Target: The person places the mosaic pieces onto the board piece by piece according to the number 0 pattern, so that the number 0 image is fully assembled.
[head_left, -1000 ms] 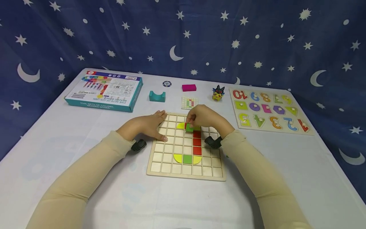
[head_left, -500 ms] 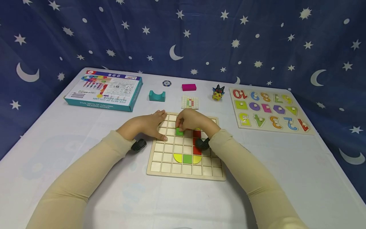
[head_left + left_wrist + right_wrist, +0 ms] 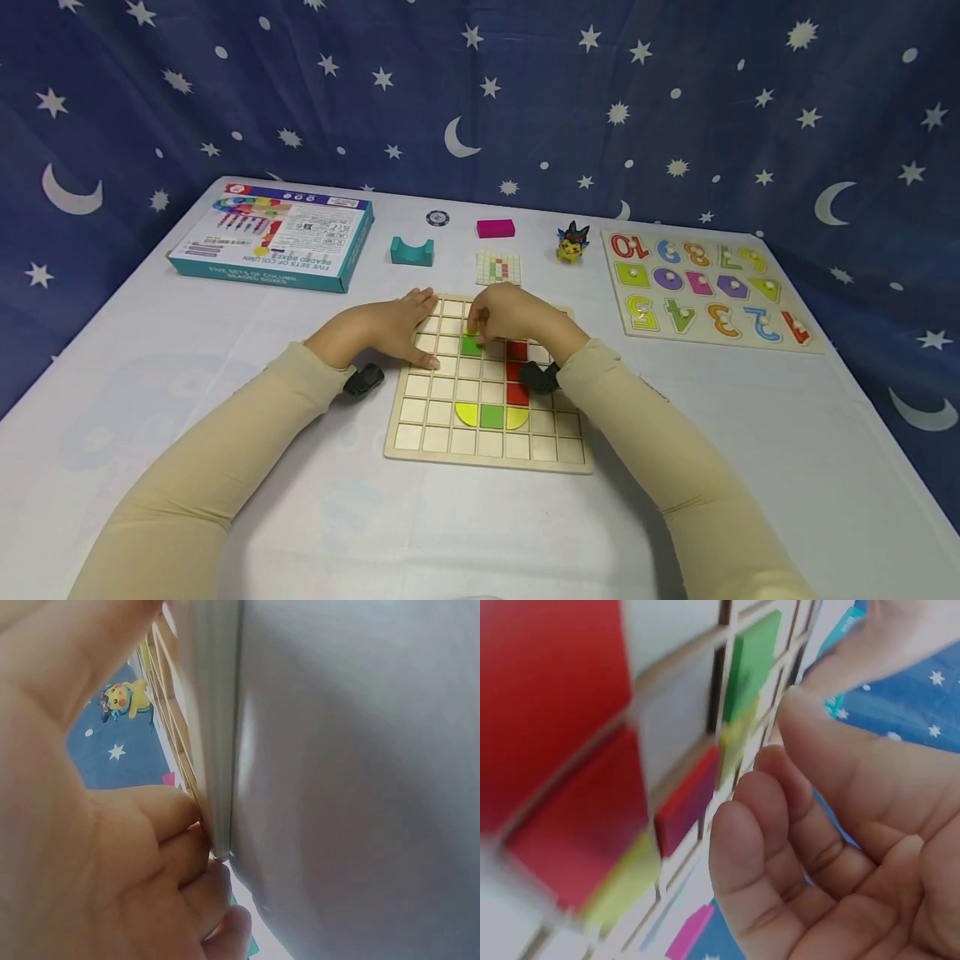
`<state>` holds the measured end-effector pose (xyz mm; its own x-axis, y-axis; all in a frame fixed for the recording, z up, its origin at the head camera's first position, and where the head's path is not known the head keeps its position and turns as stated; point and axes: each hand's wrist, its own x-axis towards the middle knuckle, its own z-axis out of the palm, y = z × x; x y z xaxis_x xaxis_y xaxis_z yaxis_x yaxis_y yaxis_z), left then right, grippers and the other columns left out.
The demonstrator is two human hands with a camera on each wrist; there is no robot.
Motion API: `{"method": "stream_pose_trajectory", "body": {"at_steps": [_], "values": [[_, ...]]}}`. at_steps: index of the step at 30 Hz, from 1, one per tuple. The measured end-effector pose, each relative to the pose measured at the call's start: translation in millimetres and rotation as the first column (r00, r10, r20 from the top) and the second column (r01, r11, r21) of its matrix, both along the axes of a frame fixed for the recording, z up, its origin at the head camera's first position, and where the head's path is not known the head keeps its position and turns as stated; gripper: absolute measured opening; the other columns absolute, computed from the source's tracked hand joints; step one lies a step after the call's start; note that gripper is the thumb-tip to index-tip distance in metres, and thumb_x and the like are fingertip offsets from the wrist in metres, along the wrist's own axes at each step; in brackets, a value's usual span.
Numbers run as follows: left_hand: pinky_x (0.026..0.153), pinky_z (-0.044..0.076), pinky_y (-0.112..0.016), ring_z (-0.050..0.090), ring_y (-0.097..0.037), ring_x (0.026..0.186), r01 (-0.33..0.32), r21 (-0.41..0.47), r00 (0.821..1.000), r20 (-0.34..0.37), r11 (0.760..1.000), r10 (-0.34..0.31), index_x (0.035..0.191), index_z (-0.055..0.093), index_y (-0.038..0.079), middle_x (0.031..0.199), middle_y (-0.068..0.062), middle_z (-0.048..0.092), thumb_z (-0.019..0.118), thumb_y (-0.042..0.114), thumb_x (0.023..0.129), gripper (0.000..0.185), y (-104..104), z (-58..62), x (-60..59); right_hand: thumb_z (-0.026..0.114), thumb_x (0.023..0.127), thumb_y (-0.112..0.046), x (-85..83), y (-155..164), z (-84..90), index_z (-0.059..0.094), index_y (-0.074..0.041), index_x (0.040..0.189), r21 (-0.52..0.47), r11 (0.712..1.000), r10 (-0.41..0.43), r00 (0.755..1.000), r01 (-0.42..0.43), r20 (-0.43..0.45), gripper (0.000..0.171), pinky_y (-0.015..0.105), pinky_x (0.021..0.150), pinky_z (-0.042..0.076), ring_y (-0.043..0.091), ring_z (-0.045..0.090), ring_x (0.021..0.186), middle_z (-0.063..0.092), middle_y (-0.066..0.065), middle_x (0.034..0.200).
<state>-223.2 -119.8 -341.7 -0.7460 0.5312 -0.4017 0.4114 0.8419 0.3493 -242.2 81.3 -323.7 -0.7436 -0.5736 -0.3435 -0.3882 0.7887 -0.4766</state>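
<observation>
**Head view: green tile in the grid**

I see my right hand (image 3: 517,318) over the square green wooden tile (image 3: 471,345) lying in the pale wooden grid board (image 3: 487,454), fingers loosely curled, gripping nothing. My left hand (image 3: 390,329) rests flat on the board's left edge, fingers straight.

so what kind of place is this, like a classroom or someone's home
Hard to say which; it looks like a staged play or activity table. A white-covered table holds a wooden grid board, a number puzzle and a toy box, with a star-and-moon cloth hung behind.
</observation>
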Motion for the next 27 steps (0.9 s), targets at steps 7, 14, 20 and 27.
{"method": "stream_pose_trajectory", "body": {"at_steps": [7,14,20,27], "values": [[0.114,0.011,-0.048,-0.001,-0.035,0.142,0.008,-0.005,1.000,-0.002,1.000,-0.008,0.146,0.006,-0.003,0.154,-0.019,0.000,0.068,0.049,0.078,0.106,0.1,0.4,-2.0,0.068,0.080,-0.005,10.0,45.6,7.0,0.069,-0.006,0.089,-0.004,1.000,-0.018,1.000,0.018,0.020,0.010,0.024,0.064,0.043,0.014,0.050,0.070,0.061,0.002,0.078],[0.114,0.011,-0.049,-0.002,-0.035,0.142,0.008,-0.012,1.000,-0.002,1.000,-0.008,0.146,0.006,-0.003,0.154,-0.019,-0.001,0.068,0.051,0.077,0.107,-1.0,0.3,-3.6,0.069,0.079,-0.006,20.8,95.2,4.8,0.069,-0.008,0.087,0.004,0.998,-0.070,0.997,0.070,0.019,0.008,0.025,0.063,0.042,0.013,0.050,0.070,0.060,0.000,0.076],[0.113,0.011,-0.050,-0.002,-0.035,0.141,0.005,-0.008,1.000,-0.003,1.000,-0.005,0.146,0.006,-0.003,0.154,-0.020,-0.001,0.068,0.050,0.077,0.107,-1.4,1.0,-2.8,0.069,0.079,-0.009,31.8,121.9,7.8,0.069,-0.007,0.088,0.020,0.995,-0.094,0.995,0.093,0.028,0.008,0.026,0.063,0.043,0.012,0.052,0.069,0.062,0.000,0.076],[0.114,0.010,-0.049,-0.002,-0.034,0.142,0.003,0.004,1.000,0.007,1.000,-0.003,0.146,0.007,-0.003,0.154,-0.019,-0.001,0.069,0.049,0.077,0.107,0.5,-0.9,-1.5,0.072,0.077,-0.012,46.0,140.2,3.6,0.069,-0.007,0.089,0.026,0.996,-0.083,0.995,0.082,0.063,0.013,0.026,0.062,0.041,0.012,0.050,0.067,0.059,-0.002,0.072]]}}
